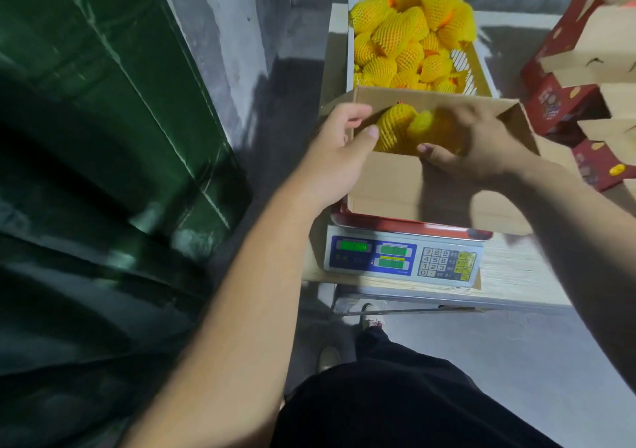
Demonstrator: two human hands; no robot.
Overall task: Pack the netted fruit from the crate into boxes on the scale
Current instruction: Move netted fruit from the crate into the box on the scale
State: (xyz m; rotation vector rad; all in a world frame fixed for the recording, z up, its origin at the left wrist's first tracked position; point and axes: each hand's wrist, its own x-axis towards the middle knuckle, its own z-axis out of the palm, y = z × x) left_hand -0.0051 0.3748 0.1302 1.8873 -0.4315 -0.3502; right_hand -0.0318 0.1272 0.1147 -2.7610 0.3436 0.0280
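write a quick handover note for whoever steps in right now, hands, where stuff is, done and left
Left hand: grips the left wall of the open cardboard box, steadying it.
Right hand: blurred, inside the box, fingers curled round a netted fruit.
The box sits on the digital scale; another netted fruit already lies in it.
White crate behind the box holds many more netted fruit.
Empty red gift boxes stand to the right.
Done: two fruit in. Left: fill this box, check the scale reading (unreadable here), then pack the rest.
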